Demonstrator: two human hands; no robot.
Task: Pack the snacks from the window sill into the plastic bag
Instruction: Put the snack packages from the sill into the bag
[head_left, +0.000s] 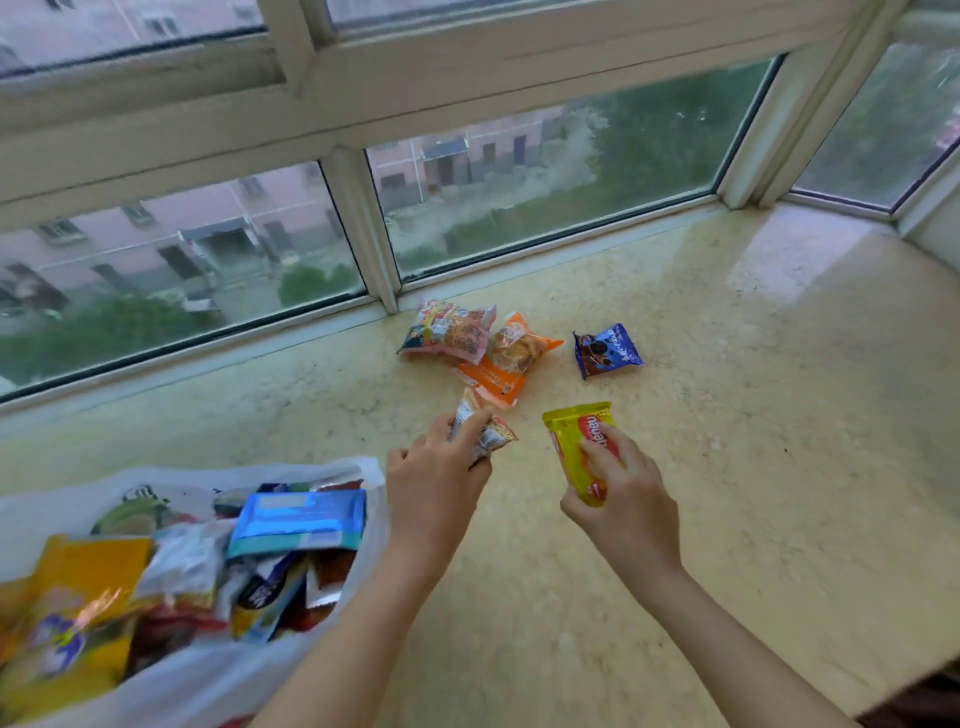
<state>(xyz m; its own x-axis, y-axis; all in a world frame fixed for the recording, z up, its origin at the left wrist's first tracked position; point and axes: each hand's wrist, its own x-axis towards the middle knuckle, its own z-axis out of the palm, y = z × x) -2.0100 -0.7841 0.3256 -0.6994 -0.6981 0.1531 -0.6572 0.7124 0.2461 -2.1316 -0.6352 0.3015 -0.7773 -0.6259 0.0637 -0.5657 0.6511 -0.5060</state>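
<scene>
Your bag (197, 675) is nearly full, your left hand (436, 483) is clamped on a small packet (485, 428), your right (623, 499) on the yellow one (576, 431), and four snacks (498, 348) remain on the sill (727, 415) beyond the bag.

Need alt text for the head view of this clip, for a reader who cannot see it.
Over a yellowish marble window sill, the left hand grips a small silver-and-orange snack packet and the right hand a yellow snack packet. A white plastic bag full of snacks lies open at left; a pink packet, two orange packets and a blue biscuit packet remain near the window.
</scene>
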